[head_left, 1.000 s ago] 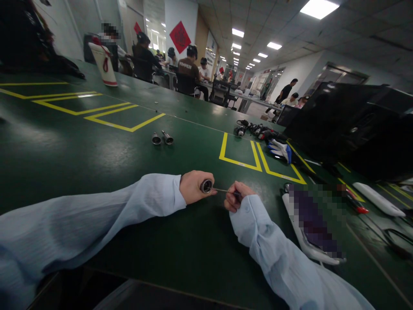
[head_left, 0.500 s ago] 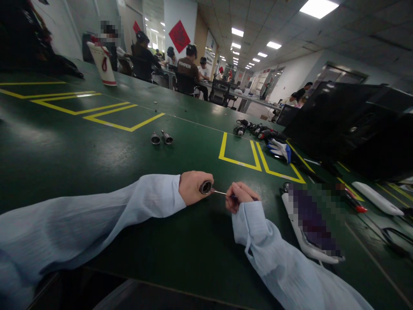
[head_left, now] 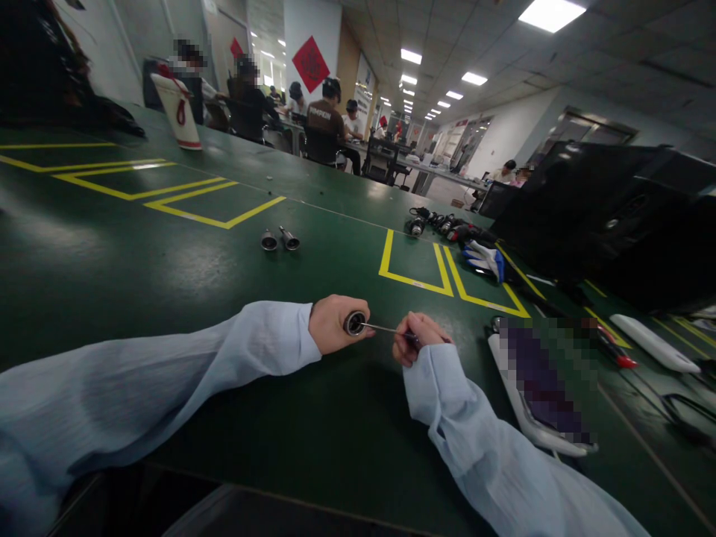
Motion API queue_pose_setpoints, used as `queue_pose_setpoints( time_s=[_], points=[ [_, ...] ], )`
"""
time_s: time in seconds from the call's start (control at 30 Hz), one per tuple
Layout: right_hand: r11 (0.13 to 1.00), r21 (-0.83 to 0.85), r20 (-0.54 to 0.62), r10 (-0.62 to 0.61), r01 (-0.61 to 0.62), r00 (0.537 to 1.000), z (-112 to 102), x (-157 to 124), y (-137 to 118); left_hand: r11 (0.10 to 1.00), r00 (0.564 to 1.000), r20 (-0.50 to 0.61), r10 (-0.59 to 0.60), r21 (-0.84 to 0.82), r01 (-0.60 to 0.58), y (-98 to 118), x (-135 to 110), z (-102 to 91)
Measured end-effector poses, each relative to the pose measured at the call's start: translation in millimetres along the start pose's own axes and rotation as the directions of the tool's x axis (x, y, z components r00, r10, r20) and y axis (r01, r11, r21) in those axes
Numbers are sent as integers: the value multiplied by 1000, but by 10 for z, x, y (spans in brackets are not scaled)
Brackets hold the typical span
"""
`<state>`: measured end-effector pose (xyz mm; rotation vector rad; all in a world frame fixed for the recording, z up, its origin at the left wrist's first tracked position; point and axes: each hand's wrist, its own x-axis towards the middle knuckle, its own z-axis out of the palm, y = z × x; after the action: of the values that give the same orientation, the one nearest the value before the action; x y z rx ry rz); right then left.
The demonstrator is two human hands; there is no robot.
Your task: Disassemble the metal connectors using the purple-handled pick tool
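Observation:
My left hand [head_left: 334, 324] is wrapped round a small metal cylinder [head_left: 355, 323], its open round end facing right. My right hand [head_left: 416, 337] is closed on the dark handle of a thin metal screwdriver [head_left: 383, 328], whose tip reaches into the cylinder's open end. Both hands rest low on the green table [head_left: 168, 261], both arms in light blue sleeves.
Two more metal cylinders [head_left: 280, 239] lie farther back on the table. Yellow tape boxes mark the surface. Gloves and small parts [head_left: 464, 239] lie at the back right, beside a large black case [head_left: 609, 216]. A white tray [head_left: 537, 403] and tools are at right. People sit at far tables.
Almost nothing has moved. My right hand has shifted slightly while the screwdriver tip stays in the cylinder's end.

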<state>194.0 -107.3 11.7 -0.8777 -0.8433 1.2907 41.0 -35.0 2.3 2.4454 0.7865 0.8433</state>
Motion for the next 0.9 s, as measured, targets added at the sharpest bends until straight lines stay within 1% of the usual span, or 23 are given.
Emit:
queue_pose_setpoints(
  time_s=[0.1, 0.17, 0.2, 0.3, 0.37, 0.43, 0.57, 0.63, 0.7, 0.8, 0.9],
  points=[
    [983, -171, -84, -81, 65, 993, 69, -54, -42, 994, 999, 30, -12, 106, 8, 28, -9, -26],
    [974, -216, -93, -97, 75, 991, 96, -73, -46, 988, 999, 50, -4, 154, -4, 44, -15, -42],
    [976, -210, -87, -83, 63, 993, 98, -74, -43, 987, 999, 50, 1, 160, -9, 47, -17, -47],
    [994, -105, -17, 2, -4, 1000, 61, -48, -24, 993, 1000, 27, 14, 117, -17, 39, -20, -51],
    [999, -7, 59, 38, -38, 998, 17, -17, -6, 998, 1000, 6, 14, 57, -15, 27, -20, -44],
    [994, 75, 112, 69, -78, 991, -22, 14, 18, 1000, 1000, -11, 18, -22, -18, 19, -18, -33],
    [979, 152, 144, 113, -135, 983, -57, 48, 62, 986, 1000, -21, 3, -165, -6, 14, -10, -13],
    [983, 141, 124, 102, -119, 987, -51, 47, 62, 981, 1000, -9, -11, -195, 9, 14, -6, -7],
    [992, 98, 81, 70, -78, 994, -28, 29, 42, 980, 1000, -3, -14, -200, 13, 15, -4, -7],
    [1000, -13, 1, -15, 15, 1000, 37, -28, 1, 982, 1000, -10, -13, -188, 11, 26, -6, -16],
    [984, -142, -50, -119, 111, 992, 112, -103, -3, 981, 999, -27, -22, -192, 17, 48, -10, -33]
  ],
)
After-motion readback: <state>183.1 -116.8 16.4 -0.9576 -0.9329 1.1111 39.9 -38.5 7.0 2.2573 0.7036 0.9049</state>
